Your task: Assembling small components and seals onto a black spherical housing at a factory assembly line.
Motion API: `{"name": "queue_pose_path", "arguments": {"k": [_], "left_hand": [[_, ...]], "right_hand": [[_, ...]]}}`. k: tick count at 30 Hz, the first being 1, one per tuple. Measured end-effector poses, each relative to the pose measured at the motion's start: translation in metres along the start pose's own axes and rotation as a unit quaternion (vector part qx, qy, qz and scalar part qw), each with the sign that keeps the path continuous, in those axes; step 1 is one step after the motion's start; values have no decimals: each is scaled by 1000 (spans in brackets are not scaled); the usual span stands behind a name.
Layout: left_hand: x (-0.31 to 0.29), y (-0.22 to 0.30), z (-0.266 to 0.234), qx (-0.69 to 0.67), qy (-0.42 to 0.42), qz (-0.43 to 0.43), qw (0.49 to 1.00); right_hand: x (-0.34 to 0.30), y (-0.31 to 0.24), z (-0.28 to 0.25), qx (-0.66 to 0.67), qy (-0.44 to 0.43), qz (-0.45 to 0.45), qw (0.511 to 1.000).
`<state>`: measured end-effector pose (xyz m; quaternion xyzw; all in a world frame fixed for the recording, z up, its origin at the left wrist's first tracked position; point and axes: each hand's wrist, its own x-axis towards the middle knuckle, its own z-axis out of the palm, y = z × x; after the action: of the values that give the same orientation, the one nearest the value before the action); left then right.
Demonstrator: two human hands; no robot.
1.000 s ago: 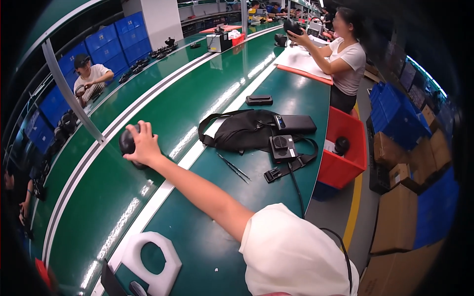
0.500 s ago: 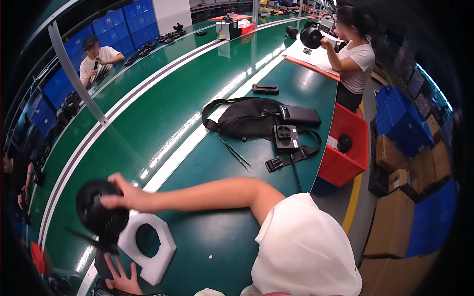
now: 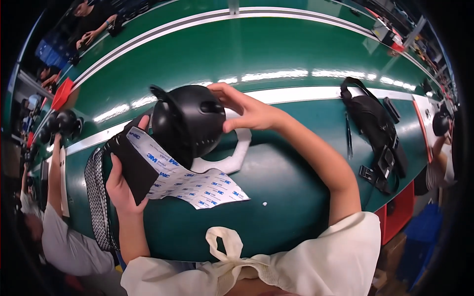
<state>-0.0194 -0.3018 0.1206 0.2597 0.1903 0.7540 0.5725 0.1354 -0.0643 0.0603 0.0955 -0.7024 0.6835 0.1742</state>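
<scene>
A black round plastic housing [image 3: 197, 118] with a flared rim stands tilted over the bench in front of me. My right hand [image 3: 249, 111] is closed on its right side, thumb and fingers spread over the curve. Closed around a flat black pad [image 3: 136, 170], my left hand [image 3: 123, 190] keeps it close to the housing's left side. White backing paper [image 3: 202, 190] with blue print hangs from the pad, curling to the right. Partly hidden beneath the housing is a white foam ring [image 3: 240, 155] with angular outer edges. The housing covers some left fingers.
A black-and-white woven strap [image 3: 96, 197] lies left of my forearm. To the right are tweezers [image 3: 349, 135], a black bag [image 3: 368, 118] and a red bin [image 3: 397, 212] below the bench edge. A co-worker's arm [image 3: 54, 182] reaches in at far left.
My view has swung to the left. The housing has turned and now sits beside my left hand. My left hand, spread before, now grips the pad with its backing paper.
</scene>
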Motion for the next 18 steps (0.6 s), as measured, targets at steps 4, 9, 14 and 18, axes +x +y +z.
{"name": "queue_pose_path", "arguments": {"k": [4,9,14,18], "left_hand": [[-7,1,12,119,39,-7,992],[-12,-22,-4,122,37,-38,991],[-3,-32,-10,126,21,-82,989],[-5,-7,-2,238,27,-86,967]], "right_hand": [[1,3,2,-154,-77,24,985],[-21,3,-17,-377,-53,19,925],[-24,-25,-24,-354,-90,139,920],[-34,-83,-15,-517,-63,238,820]]}}
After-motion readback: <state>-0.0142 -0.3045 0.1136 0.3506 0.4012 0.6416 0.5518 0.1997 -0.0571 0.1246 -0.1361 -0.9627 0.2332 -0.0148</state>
